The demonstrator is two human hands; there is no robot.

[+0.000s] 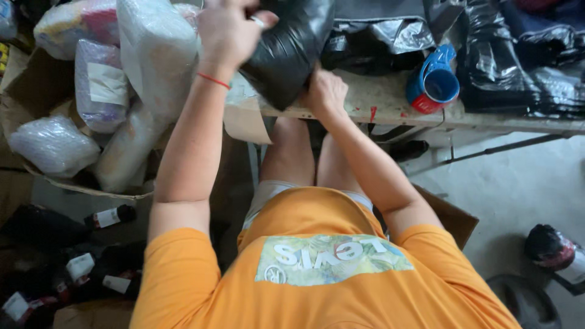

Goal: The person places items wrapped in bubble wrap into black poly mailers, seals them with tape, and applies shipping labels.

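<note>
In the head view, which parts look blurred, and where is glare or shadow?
Head view: the left hand is motion-blurred at the top edge; the right hand looks sharper against the glossy black plastic parcel, which shows soft glare; daylight brightens the grey concrete floor; the lower left corner lies in dark shadow.

Two hands, one black parcel, one blue tape dispenser.

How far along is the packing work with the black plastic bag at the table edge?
Done: wrapped white plastic parcels fill the cardboard box on the left. In hand: the left hand grips the top of the black plastic bag, and the right hand presses its lower corner at the table edge. Left: more black bags lie on the table beside the blue tape dispenser.
</note>
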